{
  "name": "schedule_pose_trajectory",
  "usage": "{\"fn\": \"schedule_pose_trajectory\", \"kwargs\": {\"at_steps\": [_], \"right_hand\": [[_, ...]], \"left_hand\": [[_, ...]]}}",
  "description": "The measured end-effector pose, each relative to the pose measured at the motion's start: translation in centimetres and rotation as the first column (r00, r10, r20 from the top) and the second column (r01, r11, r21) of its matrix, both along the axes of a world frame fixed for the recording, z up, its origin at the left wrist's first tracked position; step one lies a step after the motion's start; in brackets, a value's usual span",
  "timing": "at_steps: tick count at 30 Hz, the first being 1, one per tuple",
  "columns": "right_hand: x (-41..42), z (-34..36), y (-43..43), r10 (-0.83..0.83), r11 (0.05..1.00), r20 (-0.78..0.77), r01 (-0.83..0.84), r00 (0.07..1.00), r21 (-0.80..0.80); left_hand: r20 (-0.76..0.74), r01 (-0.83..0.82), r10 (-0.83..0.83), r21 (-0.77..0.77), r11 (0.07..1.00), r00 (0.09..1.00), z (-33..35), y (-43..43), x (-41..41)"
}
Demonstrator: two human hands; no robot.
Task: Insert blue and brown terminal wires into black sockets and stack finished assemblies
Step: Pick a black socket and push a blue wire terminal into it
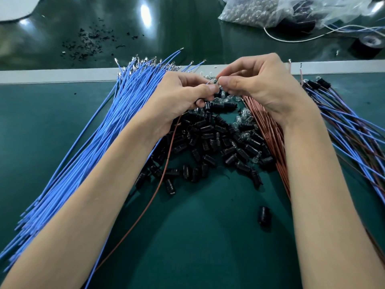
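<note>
— What lies nearest?

— One black socket [264,215] lies alone on the green mat [208,247]. A single brown wire [158,184] runs up from the lower left and goes under the left hand [179,97].

— And between the forearms?

— A heap of sockets [218,140] with a few small clear bulbs [239,119] mixed in. The blue wires [100,132] fan out on its left, the brown wires [268,126] lie on its right, and the finished assemblies [343,122] are piled further right.

— The hands?

— They meet above the far edge of the heap. The left hand's fingers are curled, and its thumb and forefinger pinch a blue wire tip [209,82]. The right hand [260,84] pinches at the same tip, fingertips touching the left's. I cannot tell whether a socket is held there too.

— Beyond them?

— A grey strip [62,77], black crumbs [89,42], a plastic bag [281,11] and a roll of tape [368,44].
</note>
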State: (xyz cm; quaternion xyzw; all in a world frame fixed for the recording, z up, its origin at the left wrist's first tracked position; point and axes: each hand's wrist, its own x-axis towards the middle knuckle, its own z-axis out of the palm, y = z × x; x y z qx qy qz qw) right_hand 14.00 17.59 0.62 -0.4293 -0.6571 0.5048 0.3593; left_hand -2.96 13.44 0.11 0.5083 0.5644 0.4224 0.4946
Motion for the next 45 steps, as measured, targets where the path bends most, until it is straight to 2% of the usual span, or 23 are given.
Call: {"fn": "schedule_pose_trajectory", "kwargs": {"at_steps": [17,24,29,37,45], "right_hand": [[0.2,-0.4,0.4,0.044,0.998,0.096,-0.049,0.994,0.049],[-0.1,-0.4,0.3,-0.002,0.996,0.078,-0.005,0.997,0.088],[0.1,-0.3,0.3,0.037,0.993,0.103,-0.048,0.994,0.104],[0.0,-0.5,0.3,0.048,0.982,0.132,-0.071,0.990,0.175],[-0.7,-0.2,-0.2,0.007,0.945,0.144,-0.053,0.990,0.321]], "left_hand": [[-0.046,0.026,-0.028,-0.028,0.999,0.999,0.1,0.1,-0.3],[-0.046,0.019,-0.020,-0.028,0.999,0.999,0.0,0.2,-0.5],[-0.048,0.033,-0.035,-0.033,0.999,0.998,0.0,0.2,-0.6],[0.043,0.008,-0.004,-0.091,0.996,0.999,0.0,0.4,-0.4],[0.230,-0.027,0.062,-0.152,0.988,0.971,0.0,0.7,-0.5]]}}
